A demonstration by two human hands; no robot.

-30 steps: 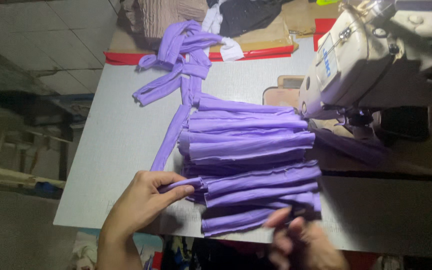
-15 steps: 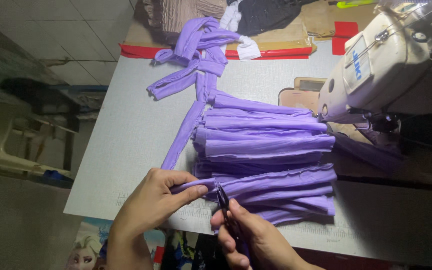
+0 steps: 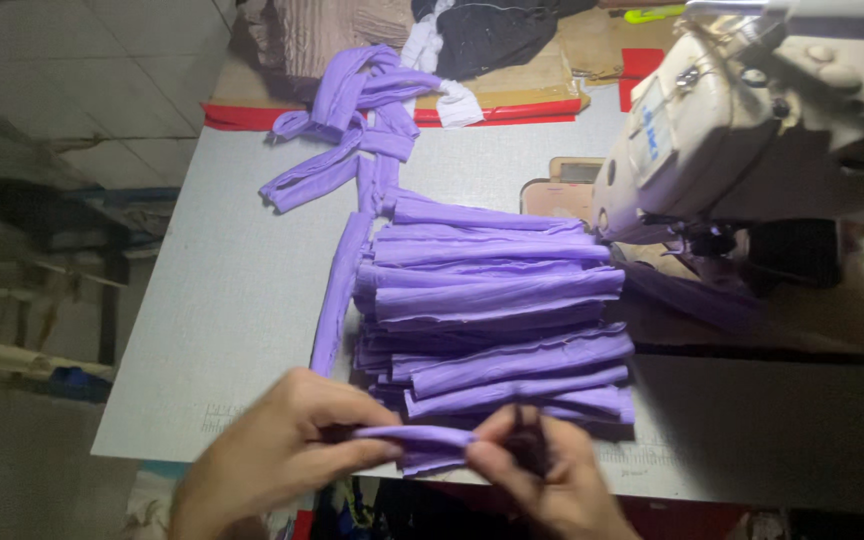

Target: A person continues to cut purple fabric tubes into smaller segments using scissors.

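L hand (image 3: 287, 445) pinches one end of a purple fabric strip (image 3: 414, 436) at the table's (image 3: 222, 300) near edge, just in front of the strip stack (image 3: 497, 300); R hand (image 3: 542, 465) closes on its other end w/ a small dark tool, prob. snips. Best to keep the strip taut and cut close.

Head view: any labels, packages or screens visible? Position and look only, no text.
Label: on the sewing machine head's left face, small upright rectangle, blue on cream.
Panel: on the table just left of the machine, small, tan frame, grey window; too dim to tell whether it is a screen.
No packages visible.
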